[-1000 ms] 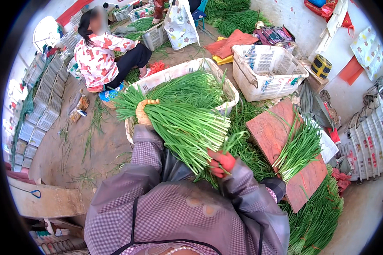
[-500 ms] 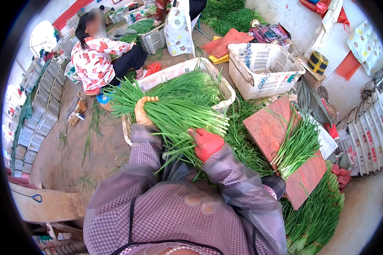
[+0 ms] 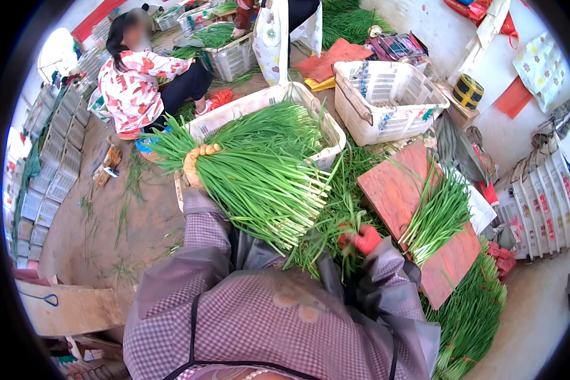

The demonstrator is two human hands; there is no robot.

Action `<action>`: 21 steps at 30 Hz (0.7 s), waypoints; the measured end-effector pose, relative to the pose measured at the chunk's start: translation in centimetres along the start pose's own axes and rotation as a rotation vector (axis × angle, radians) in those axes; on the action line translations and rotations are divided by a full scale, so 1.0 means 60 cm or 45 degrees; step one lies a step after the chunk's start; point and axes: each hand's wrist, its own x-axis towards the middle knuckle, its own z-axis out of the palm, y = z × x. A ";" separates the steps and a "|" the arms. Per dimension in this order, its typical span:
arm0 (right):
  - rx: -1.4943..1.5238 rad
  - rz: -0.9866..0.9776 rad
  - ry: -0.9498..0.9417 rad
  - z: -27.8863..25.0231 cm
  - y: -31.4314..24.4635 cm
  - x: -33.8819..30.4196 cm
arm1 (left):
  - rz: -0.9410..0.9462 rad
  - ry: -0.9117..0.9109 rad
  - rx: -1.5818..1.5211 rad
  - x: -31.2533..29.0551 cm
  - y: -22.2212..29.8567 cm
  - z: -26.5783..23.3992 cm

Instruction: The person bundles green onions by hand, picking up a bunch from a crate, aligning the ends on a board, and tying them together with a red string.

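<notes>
Nearest, the wearer's checked sleeves [image 3: 199, 231], under a clear cover, reach up from the near edge. To the near right lies a heap [image 3: 468, 320] of green stalks; beside it a reddish board [image 3: 453, 266] carries a small bunch [image 3: 429, 221]. Left of the board, the red-gloved right hand [image 3: 362, 239] is among loose blades [image 3: 328, 229]; these partly hide its fingers, and whether its grip is holding any cannot be told. Farther and to the left, the tan-gloved left hand [image 3: 192, 167] has its grip closed around a large bunch [image 3: 259, 193], leafy tips fanning left, pale ends pointing right and near. This bunch lies over the near side of a white crate [image 3: 250, 106] of similar stalks [image 3: 269, 130]. Beyond, a second crate [image 3: 386, 123] stands right; a seated person [image 3: 130, 92] is far left.
</notes>
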 end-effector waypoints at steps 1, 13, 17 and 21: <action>0.109 -0.152 0.093 0.006 -0.025 0.007 | 0.013 -0.015 -0.002 -0.001 -0.001 0.003; -0.522 0.030 0.622 0.054 0.051 0.127 | -0.049 -0.399 0.059 -0.006 -0.013 0.095; 0.303 0.253 0.344 0.003 0.033 0.086 | 0.017 -0.410 -0.016 -0.014 -0.005 0.081; 0.601 -0.322 0.199 0.103 -0.110 0.051 | -0.042 -0.472 -0.034 -0.018 -0.021 0.092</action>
